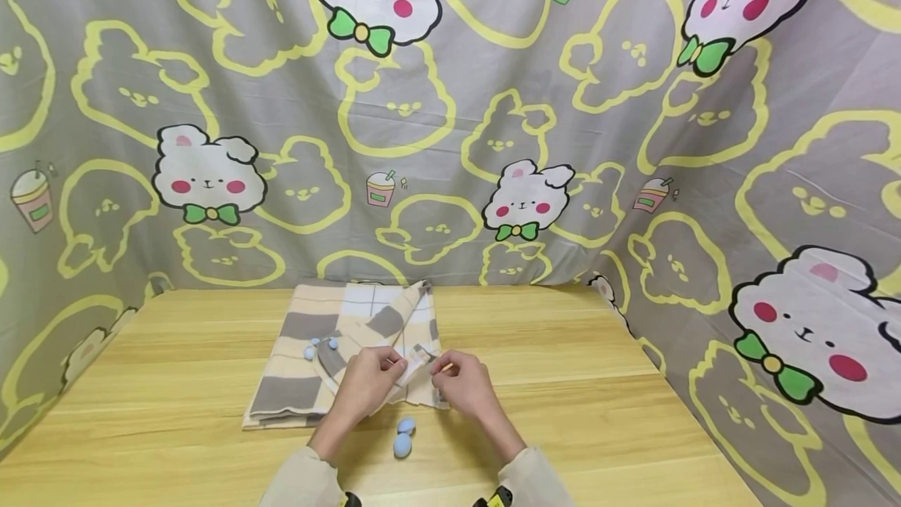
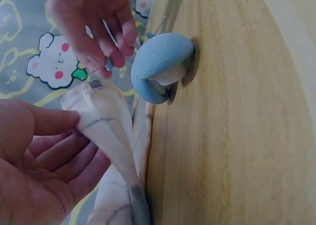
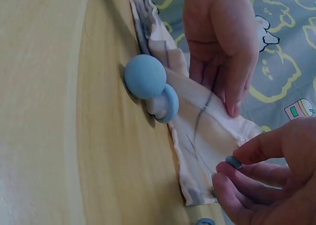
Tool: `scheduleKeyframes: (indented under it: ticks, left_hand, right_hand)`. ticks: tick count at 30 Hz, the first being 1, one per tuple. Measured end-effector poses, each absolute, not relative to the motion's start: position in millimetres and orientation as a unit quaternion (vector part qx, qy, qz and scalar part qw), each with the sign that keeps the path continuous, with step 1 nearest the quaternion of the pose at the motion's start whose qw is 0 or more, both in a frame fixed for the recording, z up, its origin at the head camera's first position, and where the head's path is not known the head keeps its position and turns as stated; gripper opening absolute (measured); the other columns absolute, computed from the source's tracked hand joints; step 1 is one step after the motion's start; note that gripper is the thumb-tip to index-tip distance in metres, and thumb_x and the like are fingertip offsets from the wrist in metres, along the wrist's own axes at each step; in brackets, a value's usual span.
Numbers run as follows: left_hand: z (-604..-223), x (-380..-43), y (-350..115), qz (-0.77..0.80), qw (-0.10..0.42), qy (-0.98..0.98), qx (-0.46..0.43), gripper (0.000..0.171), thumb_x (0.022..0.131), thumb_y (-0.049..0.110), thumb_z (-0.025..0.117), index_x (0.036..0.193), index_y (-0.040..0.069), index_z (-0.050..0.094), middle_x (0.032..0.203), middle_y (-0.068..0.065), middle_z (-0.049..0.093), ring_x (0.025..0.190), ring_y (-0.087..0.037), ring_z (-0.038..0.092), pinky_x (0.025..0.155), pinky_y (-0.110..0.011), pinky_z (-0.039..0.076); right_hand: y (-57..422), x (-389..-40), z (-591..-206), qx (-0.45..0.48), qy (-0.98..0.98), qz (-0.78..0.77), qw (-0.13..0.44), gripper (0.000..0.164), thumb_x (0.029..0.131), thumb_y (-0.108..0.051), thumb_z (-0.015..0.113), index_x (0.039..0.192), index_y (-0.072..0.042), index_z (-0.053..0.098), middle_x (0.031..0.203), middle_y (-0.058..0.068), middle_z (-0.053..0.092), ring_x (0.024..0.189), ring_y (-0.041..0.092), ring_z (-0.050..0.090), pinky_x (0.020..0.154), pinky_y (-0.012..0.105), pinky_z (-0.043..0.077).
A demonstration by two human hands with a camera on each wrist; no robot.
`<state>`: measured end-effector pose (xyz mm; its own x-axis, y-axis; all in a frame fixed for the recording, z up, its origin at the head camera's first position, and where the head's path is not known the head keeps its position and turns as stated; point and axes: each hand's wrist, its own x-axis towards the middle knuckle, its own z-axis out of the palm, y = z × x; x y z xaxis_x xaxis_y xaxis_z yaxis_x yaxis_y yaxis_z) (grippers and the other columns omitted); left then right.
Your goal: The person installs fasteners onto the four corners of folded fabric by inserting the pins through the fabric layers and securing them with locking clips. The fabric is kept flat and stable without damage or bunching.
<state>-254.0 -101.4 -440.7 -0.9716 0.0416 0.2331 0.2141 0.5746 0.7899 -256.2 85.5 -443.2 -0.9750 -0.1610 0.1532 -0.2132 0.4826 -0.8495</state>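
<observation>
A folded plaid blanket [image 1: 303, 362] in beige, grey and white lies on the table, one corner raised between both hands. My left hand [image 2: 49, 156] holds that corner, thumb on the near side and fingers behind the cloth [image 2: 106, 121]. Opposite it, my right hand [image 3: 276, 170] pinches a pin's small blue-grey head [image 3: 233, 161] between thumb and fingertips. In the left wrist view, the pin's thin shaft points at the cloth edge. Just in front of the blanket are two light blue, mushroom-like fasteners [image 1: 402, 445] with rounded caps; a white stem [image 2: 170, 75] shows under one.
More small blue pieces [image 1: 310, 352] rest on the blanket's left part. The wooden table [image 1: 598, 429] extends to both sides. A patterned grey curtain [image 1: 422, 100] hangs behind and beside it.
</observation>
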Motion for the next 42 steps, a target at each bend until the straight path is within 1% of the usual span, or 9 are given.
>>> scheduleKeyframes:
  ticks: [2, 6, 11, 24, 29, 34, 37, 42]
  left_hand:
    - [-440.5, -253.9, -101.5, -0.455, 0.092, -0.883, -0.072, 0.011, 0.093, 0.011, 0.070, 0.084, 0.009, 0.075, 0.078, 0.000, 0.074, 0.071, -0.011, 0.064, 0.066, -0.032, 0.052]
    - [-440.5, -253.9, -101.3, -0.455, 0.089, -0.883, -0.072, 0.011, 0.093, 0.012, 0.070, 0.085, 0.010, 0.076, 0.078, 0.001, 0.074, 0.072, -0.010, 0.064, 0.066, -0.032, 0.052]
    - [-440.6, -254.3, -101.2, -0.454, 0.091, -0.883, -0.073, 0.010, 0.093, 0.012, 0.070, 0.084, 0.010, 0.076, 0.078, 0.001, 0.074, 0.071, -0.010, 0.063, 0.066, -0.032, 0.051]
    - [-441.6, -254.1, -101.4, -0.453, 0.087, -0.884, -0.074, 0.010, 0.093, 0.013, 0.070, 0.085, 0.011, 0.076, 0.078, 0.001, 0.074, 0.071, -0.010, 0.064, 0.066, -0.032, 0.051]
    - [-440.2, -253.4, -100.1, -0.458, 0.084, -0.882, -0.074, 0.007, 0.092, 0.011, 0.071, 0.087, 0.009, 0.076, 0.081, -0.002, 0.075, 0.074, -0.012, 0.067, 0.067, -0.033, 0.053]
    - [-438.2, -250.7, -98.4, -0.468, 0.074, -0.877, -0.076, 0.006, 0.091, 0.007, 0.070, 0.094, 0.007, 0.075, 0.084, -0.007, 0.077, 0.077, -0.017, 0.072, 0.067, -0.033, 0.055]
    - [-437.1, -249.6, -97.6, -0.470, 0.073, -0.876, -0.079, 0.008, 0.092, 0.009, 0.070, 0.097, 0.007, 0.076, 0.088, -0.008, 0.078, 0.081, -0.019, 0.073, 0.068, -0.033, 0.056]
    - [-436.4, -249.9, -97.0, -0.468, 0.080, -0.877, -0.079, 0.009, 0.095, 0.015, 0.070, 0.094, 0.010, 0.077, 0.089, -0.007, 0.077, 0.080, -0.015, 0.070, 0.065, -0.031, 0.053]
  right_hand:
    - [84.5, -255.7, -444.2, 0.110, -0.859, 0.499, 0.025, 0.011, 0.082, 0.000, 0.065, 0.090, 0.000, 0.073, 0.069, 0.006, 0.069, 0.054, 0.007, 0.056, 0.051, 0.023, 0.044]
    - [82.5, -254.6, -445.9, 0.111, -0.855, 0.506, 0.030, 0.007, 0.084, -0.002, 0.068, 0.088, 0.000, 0.073, 0.068, 0.004, 0.068, 0.056, 0.007, 0.056, 0.051, 0.023, 0.045]
    - [81.4, -253.1, -446.5, 0.110, -0.849, 0.516, 0.028, 0.004, 0.085, -0.005, 0.072, 0.087, -0.001, 0.073, 0.069, 0.005, 0.069, 0.057, 0.009, 0.058, 0.052, 0.023, 0.046]
    - [80.7, -253.8, -446.2, 0.105, -0.850, 0.516, 0.026, 0.007, 0.086, -0.004, 0.069, 0.088, 0.001, 0.073, 0.068, 0.003, 0.069, 0.055, 0.007, 0.057, 0.051, 0.022, 0.046]
    - [80.2, -253.0, -443.6, 0.101, -0.851, 0.515, 0.026, 0.004, 0.086, -0.004, 0.070, 0.086, -0.001, 0.073, 0.068, 0.003, 0.069, 0.055, 0.007, 0.057, 0.051, 0.022, 0.046]
    - [79.6, -251.1, -442.0, 0.103, -0.847, 0.521, 0.020, 0.004, 0.086, -0.003, 0.070, 0.085, 0.000, 0.073, 0.069, 0.005, 0.069, 0.056, 0.008, 0.057, 0.052, 0.022, 0.047]
    - [79.3, -250.7, -441.8, 0.108, -0.846, 0.523, 0.016, 0.004, 0.086, -0.003, 0.070, 0.086, 0.000, 0.073, 0.069, 0.006, 0.069, 0.056, 0.009, 0.058, 0.052, 0.022, 0.047]
    - [79.8, -251.5, -442.2, 0.113, -0.849, 0.516, 0.019, 0.004, 0.086, -0.004, 0.071, 0.085, 0.000, 0.073, 0.068, 0.004, 0.068, 0.055, 0.008, 0.057, 0.051, 0.022, 0.045]
